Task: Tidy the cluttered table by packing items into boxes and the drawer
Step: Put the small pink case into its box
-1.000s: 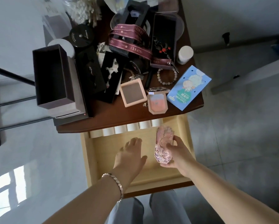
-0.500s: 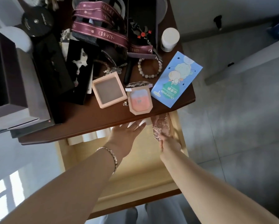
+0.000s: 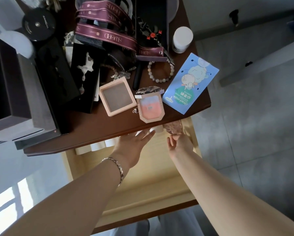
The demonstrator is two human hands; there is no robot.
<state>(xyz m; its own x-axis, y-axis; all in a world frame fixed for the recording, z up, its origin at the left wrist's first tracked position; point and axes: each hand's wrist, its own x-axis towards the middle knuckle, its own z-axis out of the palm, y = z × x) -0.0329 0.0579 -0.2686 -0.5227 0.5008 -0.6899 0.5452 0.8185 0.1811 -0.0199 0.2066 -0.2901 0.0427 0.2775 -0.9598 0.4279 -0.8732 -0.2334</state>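
Hands, two, reach into the one open drawer point(image 3: 151, 204). The left hand point(image 3: 134, 142) lies flat, fingers straight. The right hand point(image 3: 181, 144) touches one pink embossed case point(image 3: 173, 127); I cannot tell whether it grips. The table point(image 3: 84, 123) overhangs the case. A second ago the case was mid-drawer; now it is at the back right.

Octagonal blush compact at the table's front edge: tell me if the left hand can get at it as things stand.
Probably yes. The left hand is open and holds nothing, with its fingertips at the table edge just below the blush compact. No item lies between them.
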